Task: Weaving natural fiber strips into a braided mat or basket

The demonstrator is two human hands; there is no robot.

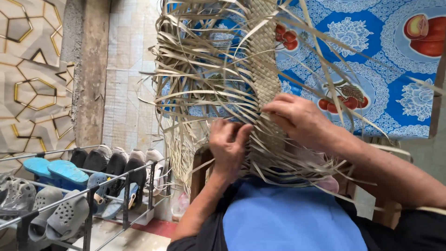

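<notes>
The person is weaving a mat of dry palm strips (265, 69), which stands up in front of them and rests against their lap, over a blue cloth (288, 218). The finished woven band runs down the middle of the work, and many loose strips (195, 79) spread out to the left and right of it. The left hand (228, 144) is at the lower edge of the band, with its fingers curled together and pinching one or two thin strips. The right hand (297, 116) lies just beside it, a little higher, with the fingers bent and pressed down on the weave; I cannot tell if it grips a strip or only holds the weave flat. To do this step well, I think the right hand should keep the last crossing tight while the left hand pulls the next strip flat, without twisting it, because a dry strip can crack at a sharp fold. Behind the work hangs a blue cloth with fruit pictures (371, 56). At the lower left stands a metal shoe rack (88, 200) with sandals (55, 169).
</notes>
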